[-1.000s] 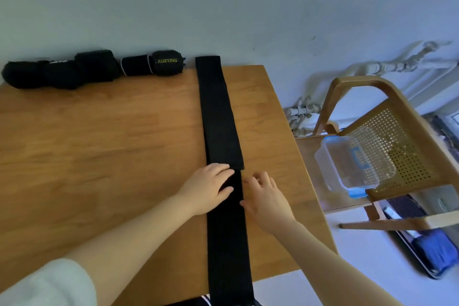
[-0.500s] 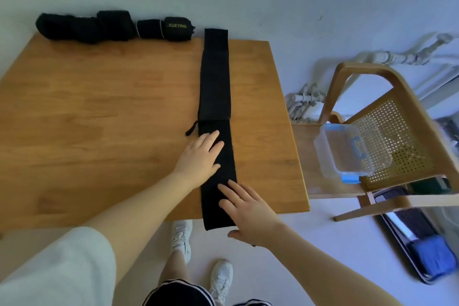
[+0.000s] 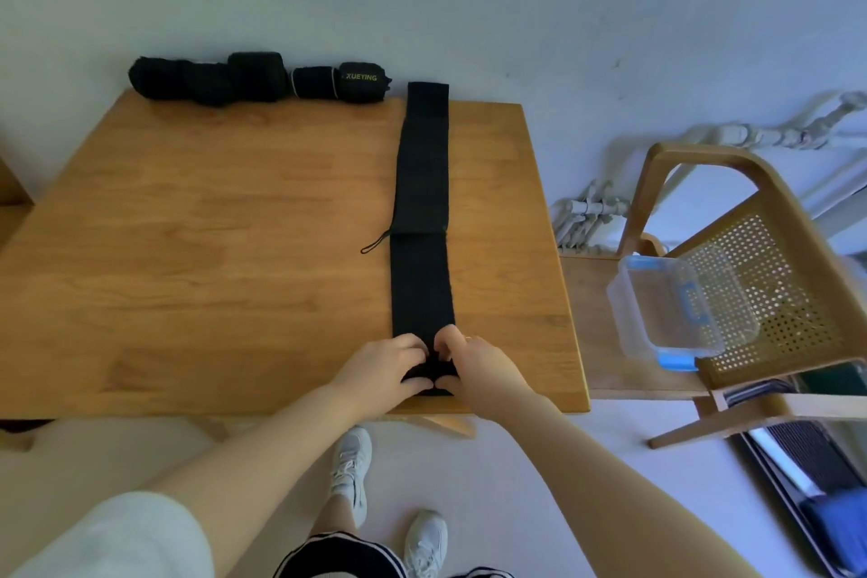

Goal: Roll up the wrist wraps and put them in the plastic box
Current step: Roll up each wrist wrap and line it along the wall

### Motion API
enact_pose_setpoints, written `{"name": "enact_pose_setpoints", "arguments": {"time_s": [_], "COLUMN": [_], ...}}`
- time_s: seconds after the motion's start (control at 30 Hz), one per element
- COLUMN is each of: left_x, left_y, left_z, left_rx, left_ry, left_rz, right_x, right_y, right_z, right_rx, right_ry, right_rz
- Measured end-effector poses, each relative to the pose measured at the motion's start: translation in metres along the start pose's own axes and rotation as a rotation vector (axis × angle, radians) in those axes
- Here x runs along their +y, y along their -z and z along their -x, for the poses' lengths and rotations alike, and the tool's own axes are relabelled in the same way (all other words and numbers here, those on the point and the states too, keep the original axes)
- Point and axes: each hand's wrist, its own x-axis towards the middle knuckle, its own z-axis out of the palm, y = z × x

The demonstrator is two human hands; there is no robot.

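A long black wrist wrap (image 3: 422, 211) lies flat along the right side of the wooden table (image 3: 211, 249), running from the far edge to the near edge. A thin thumb loop sticks out at its middle on the left. My left hand (image 3: 382, 373) and my right hand (image 3: 478, 368) both pinch the wrap's near end, which is curled into a small roll at the table's front edge. Several rolled black wraps (image 3: 255, 79), one marked XUEYING, sit in a row at the far edge against the wall. An open clear plastic box (image 3: 666, 310) with blue clips rests on the chair seat to the right.
A wooden chair (image 3: 760, 221) with a cane back stands right of the table. White pipes run along the wall behind it. My legs and white shoes show below the table's front edge. A dark mat and a blue object lie on the floor at far right.
Both hands moved from the wrap's middle down to its near end and gripped it. The hanging end is now up on the table, curled into a small roll.
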Motion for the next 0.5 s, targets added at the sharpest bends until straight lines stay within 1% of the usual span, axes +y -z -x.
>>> {"name": "enact_pose_setpoints", "arguments": {"time_s": [0.1, 0.17, 0.23, 0.33, 0.43, 0.5], "left_x": [-0.003, -0.004, -0.004, -0.002, 0.000, 0.000], "left_y": [-0.002, -0.003, -0.004, -0.006, -0.010, -0.011], "left_z": [0.001, 0.002, 0.003, 0.004, 0.006, 0.006], "left_rx": [0.040, 0.021, -0.018, -0.038, -0.023, -0.014], "left_ry": [0.001, -0.016, -0.030, -0.036, -0.035, -0.026], "left_rz": [0.031, 0.002, -0.023, -0.049, -0.066, -0.057], "right_x": [0.001, 0.002, 0.002, 0.002, 0.005, 0.006], "right_y": [0.002, 0.001, -0.002, -0.003, -0.006, -0.009], "right_z": [-0.003, -0.003, -0.003, -0.001, 0.005, 0.009], "right_rx": [0.013, -0.012, -0.028, -0.038, -0.057, -0.059], "right_ry": [0.029, 0.093, 0.128, 0.143, 0.164, 0.148], "right_rz": [0.042, 0.126, 0.160, 0.192, 0.249, 0.230]}}
